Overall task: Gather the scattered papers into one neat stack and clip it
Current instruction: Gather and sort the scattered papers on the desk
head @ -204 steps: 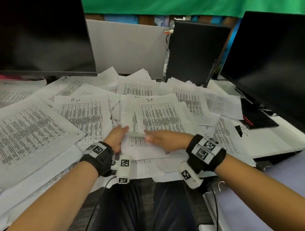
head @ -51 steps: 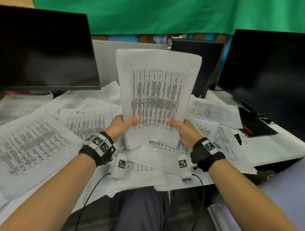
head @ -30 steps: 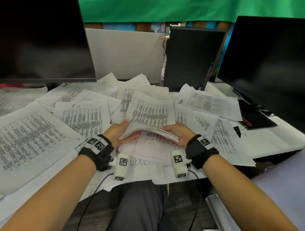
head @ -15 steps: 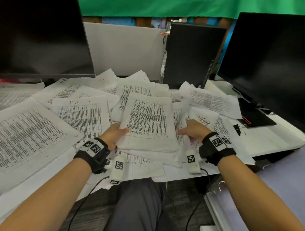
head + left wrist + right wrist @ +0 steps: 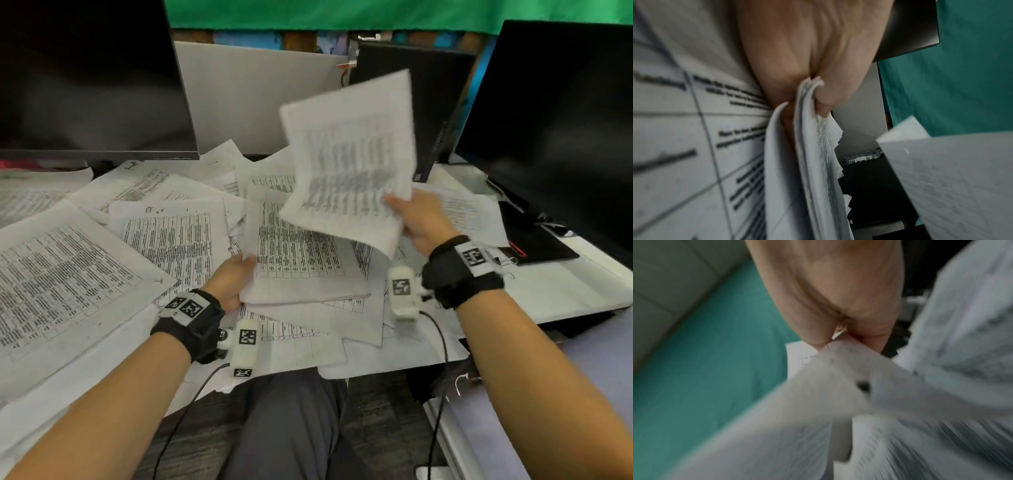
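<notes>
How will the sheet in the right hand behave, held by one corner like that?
Likely floppy: the sheet already curves and bends above the right hand, which pinches only its lower corner. Probably light, since a fingertip grip carries it. It may flutter or fold when swung over the stack held by the left hand.

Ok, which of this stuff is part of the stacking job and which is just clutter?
Job:
- stack gripped by left hand
- lifted sheets pinched by right hand
- loose papers on the desk
- binder clip

Clutter:
- left monitor
- right monitor
- computer tower
</notes>
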